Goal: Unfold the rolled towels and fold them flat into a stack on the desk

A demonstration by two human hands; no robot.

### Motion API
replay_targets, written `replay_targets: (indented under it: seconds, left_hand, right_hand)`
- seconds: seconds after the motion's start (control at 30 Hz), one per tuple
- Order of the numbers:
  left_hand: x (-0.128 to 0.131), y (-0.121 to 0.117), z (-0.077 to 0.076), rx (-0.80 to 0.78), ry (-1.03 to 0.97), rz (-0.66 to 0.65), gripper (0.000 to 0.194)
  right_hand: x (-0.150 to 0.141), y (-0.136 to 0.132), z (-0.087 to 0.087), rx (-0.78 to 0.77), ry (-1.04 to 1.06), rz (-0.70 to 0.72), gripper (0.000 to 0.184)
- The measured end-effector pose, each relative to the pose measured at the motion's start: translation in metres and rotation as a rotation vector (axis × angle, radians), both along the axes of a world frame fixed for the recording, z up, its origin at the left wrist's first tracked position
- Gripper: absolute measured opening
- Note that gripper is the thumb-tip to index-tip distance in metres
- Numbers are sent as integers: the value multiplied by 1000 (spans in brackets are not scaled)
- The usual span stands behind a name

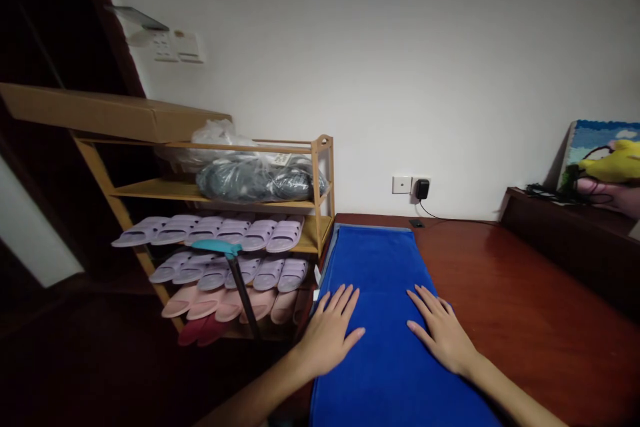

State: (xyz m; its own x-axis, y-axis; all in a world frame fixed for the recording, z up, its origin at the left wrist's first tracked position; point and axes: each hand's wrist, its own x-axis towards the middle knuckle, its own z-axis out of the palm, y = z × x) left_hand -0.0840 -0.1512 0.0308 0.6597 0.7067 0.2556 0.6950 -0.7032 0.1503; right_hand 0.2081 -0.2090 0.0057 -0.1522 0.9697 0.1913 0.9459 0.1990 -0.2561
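Observation:
A long blue cloth point(380, 360), folded into a strip, lies flat on the reddish-brown wooden surface point(530, 300). A greyish edge shows along its far end and left side, with small white tags sticking out on the left. My left hand point(330, 337) rests flat on the cloth's left side, fingers and thumb spread. On the right side, my right hand point(440, 330) also lies flat with its fingers apart. Neither hand grips anything. The near end of the cloth runs out of the bottom of the view.
Left of the cloth stands a wooden rack point(320, 213) with rows of slippers point(285, 233), plastic-wrapped goods point(250, 177) and a cardboard box point(125, 113). A teal-topped handle point(215, 247) rises before it. A black plug point(423, 188) is on the wall; a raised ledge point(560, 240) holds a yellow plush toy point(613, 163).

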Motion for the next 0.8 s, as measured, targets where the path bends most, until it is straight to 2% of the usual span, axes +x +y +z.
replay_targets:
  seconds: [0.1, 0.23, 0.4, 0.5, 0.6, 0.7, 0.8]
  left_hand:
    - [-11, -17, 3, -40, -73, -42, 59]
    - [-20, -24, 6, -112, -202, -17, 49]
    - [-27, -16, 19, -268, -275, 28, 55]
    - [-30, -6, 28, -371, -290, 80, 40]
    - [-33, 3, 32, -458, -298, 128, 27]
    - [-36, 4, 34, -486, -336, 143, 17]
    - [-40, -8, 44, -488, -482, 84, 13]
  right_hand:
    - [-4, -24, -1, -3, 27, 3, 62]
    - [-3, -47, 0, -24, 110, 8, 63]
    - [22, -58, 0, -2, 331, -93, 57]
    - [42, -57, -3, 47, 338, -133, 54]
    - [56, -53, -3, 68, 342, -149, 47]
    - [59, -54, 6, 34, 367, -161, 34]
    - [56, -65, 22, 67, 486, -133, 30]
